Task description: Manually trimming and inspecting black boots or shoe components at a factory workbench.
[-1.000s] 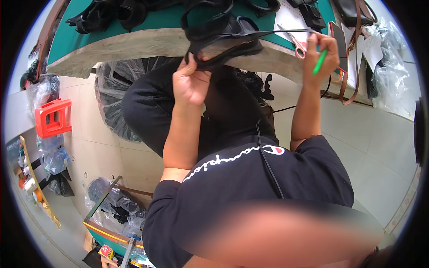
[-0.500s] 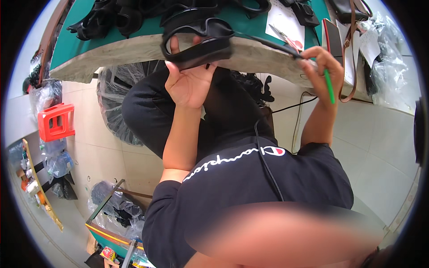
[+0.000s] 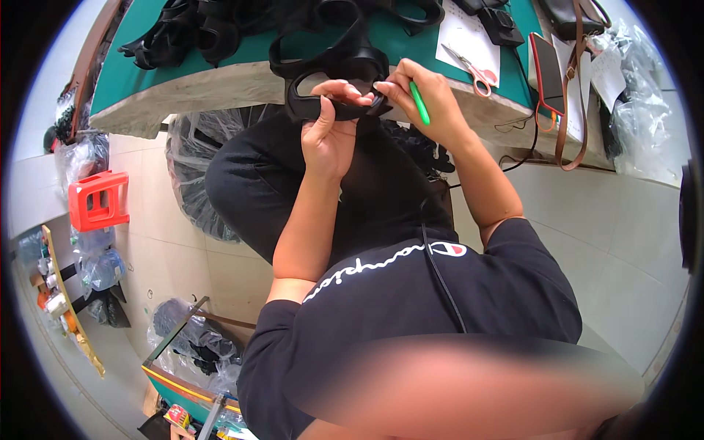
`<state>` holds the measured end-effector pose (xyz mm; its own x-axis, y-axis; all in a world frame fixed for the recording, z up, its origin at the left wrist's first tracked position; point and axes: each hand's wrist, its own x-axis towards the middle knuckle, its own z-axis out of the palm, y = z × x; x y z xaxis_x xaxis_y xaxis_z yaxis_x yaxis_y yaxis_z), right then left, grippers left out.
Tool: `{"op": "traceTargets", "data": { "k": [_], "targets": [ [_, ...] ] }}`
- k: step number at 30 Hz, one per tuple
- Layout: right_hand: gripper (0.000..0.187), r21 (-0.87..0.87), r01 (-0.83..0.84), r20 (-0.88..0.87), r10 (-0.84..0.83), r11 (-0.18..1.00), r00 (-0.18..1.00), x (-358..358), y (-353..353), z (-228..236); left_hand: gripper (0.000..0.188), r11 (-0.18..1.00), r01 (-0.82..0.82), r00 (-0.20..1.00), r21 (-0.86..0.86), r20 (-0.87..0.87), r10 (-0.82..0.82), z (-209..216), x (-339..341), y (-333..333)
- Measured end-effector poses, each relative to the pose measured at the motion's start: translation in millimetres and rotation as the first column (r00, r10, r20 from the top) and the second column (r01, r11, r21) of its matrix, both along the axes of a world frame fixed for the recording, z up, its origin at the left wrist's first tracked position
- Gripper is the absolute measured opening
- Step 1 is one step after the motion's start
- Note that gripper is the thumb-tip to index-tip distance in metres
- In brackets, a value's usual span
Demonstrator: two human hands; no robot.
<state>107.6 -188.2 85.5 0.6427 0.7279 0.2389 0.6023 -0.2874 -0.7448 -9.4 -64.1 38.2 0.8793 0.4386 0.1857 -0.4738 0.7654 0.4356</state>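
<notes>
Holding a smooth black looped piece (image 3: 353,111) at the bench's near edge, above the lap, are 2 bare hands. Closed on its lower band is the left hand (image 3: 331,139), its grip made with the thumb on the near side and fingers reaching through the opening. Pinched at the piece's right end is the grip of the right hand (image 3: 425,99), thumb and forefinger together, with a slim bright green tool (image 3: 419,103) held against the same hand.

Beyond them, more black strappy pieces (image 3: 172,37) lie heaped on the green-topped bench (image 3: 411,48). To the right, 1 pair of pink-handled metal scissors (image 3: 477,75) rests on a white paper sheet (image 3: 456,29), near a dark-screened phone with a red edge (image 3: 548,73) and a brown leather strap (image 3: 576,81).
</notes>
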Motion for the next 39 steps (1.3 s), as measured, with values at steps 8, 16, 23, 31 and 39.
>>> {"op": "traceTargets", "data": {
  "k": [8,16,23,31,39],
  "targets": [
    [0.030,0.509,0.114,-0.301,0.052,0.853,0.952,4,3,12,0.028,0.644,0.031,0.937,0.765,-0.247,0.248,-4,9,-9],
    [0.033,0.793,-0.404,-0.079,0.735,0.456,0.673,-49,-7,65,0.015,0.586,-0.035,0.890,0.810,-0.242,0.387,-11,20,-14],
    [0.036,0.538,-0.747,-0.194,0.920,0.390,0.341,-73,-15,47,0.038,0.859,-0.107,0.994,0.501,0.059,0.090,-6,11,2],
    [0.040,0.232,-0.571,-0.219,0.615,0.787,0.758,-32,-61,45,0.017,0.994,-0.043,0.977,-0.096,-0.213,0.022,-9,-2,11],
    [0.036,-0.226,-0.206,-0.040,0.202,0.952,0.979,1,-95,31,0.010,0.993,-0.075,0.960,-0.095,-0.277,0.046,-8,-1,7]
  ]
}}
